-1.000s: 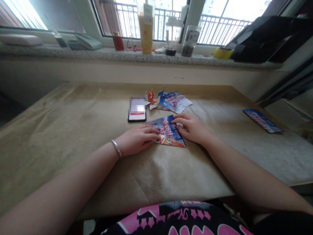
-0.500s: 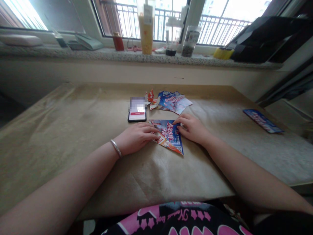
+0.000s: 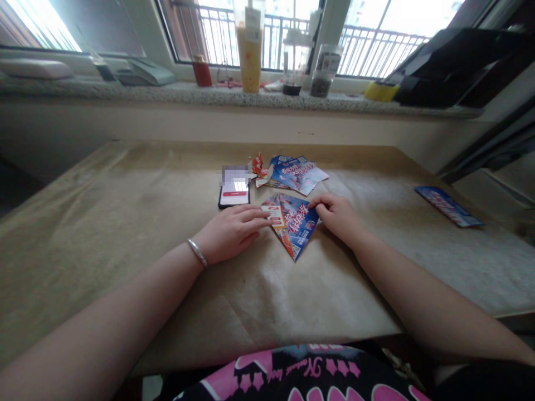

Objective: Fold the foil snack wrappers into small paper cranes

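A printed blue and orange paper sheet [image 3: 297, 220], with a corner pointing toward me, lies on the table in front of me. My left hand [image 3: 236, 228], with a silver bangle at its wrist, rests with fingers stretched out and tips on the sheet's left side. On the right corner, the thumb and index finger of my right hand [image 3: 336, 217] pinch the paper. Just beyond my left hand is a phone [image 3: 234, 195] with a lit screen. Behind the sheet lies a fanned stack of similar printed sheets [image 3: 298, 174], beside a folded orange and white paper piece [image 3: 259, 170].
A blue printed leaflet [image 3: 449, 207] lies at the table's right side. On the stone windowsill [image 3: 159, 96] stand a tall yellow-filled bottle [image 3: 251, 61], a red-capped jar [image 3: 202, 72], clear containers and a black bag [image 3: 451, 72]. A tan cover [image 3: 125, 234] lies over the table.
The sheet has turned clockwise, its near corner shifting left and its right corner moving outward. My right fingers have gone from lying on the sheet to pinching its corner.
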Available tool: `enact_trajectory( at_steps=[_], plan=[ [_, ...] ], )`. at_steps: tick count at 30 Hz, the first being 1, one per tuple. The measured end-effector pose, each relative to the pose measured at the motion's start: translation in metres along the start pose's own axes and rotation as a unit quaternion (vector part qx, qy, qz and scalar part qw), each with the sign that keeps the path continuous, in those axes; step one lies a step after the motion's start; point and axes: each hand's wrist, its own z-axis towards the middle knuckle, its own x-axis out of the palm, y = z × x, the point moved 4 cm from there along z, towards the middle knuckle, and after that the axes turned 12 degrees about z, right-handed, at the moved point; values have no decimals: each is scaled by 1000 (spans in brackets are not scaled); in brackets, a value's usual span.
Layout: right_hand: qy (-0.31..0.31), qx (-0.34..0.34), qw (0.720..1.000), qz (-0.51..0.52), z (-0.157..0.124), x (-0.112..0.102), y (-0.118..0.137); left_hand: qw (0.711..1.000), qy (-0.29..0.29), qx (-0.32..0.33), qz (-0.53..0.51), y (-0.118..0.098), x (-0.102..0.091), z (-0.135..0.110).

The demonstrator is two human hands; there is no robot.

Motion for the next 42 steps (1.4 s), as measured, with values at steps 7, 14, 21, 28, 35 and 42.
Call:
enact_trajectory(
  at_steps=[7, 14, 21, 28, 35, 42],
  plan=[
    [-24, 67, 990, 125, -2, 1, 0, 1000, -10, 3, -1, -1, -2, 1],
    [31, 101, 988, 114, -5, 7, 1, 1000, 8, 0, -4, 1, 2, -1],
    [136, -71, 988, -14, -9, 14, 21, 999, 40, -7, 27, 3, 7, -2],
    [165, -216, 962, -12, -11, 15, 34, 998, 49, -14, 40, 3, 8, -3],
    [232, -159, 960, 4, -13, 21, 32, 998, 60, -17, 24, 1, 8, -2],
    [198, -38, 979, -25, -11, 16, 26, 997, 79, 9, 16, -3, 12, -2]
  ],
)
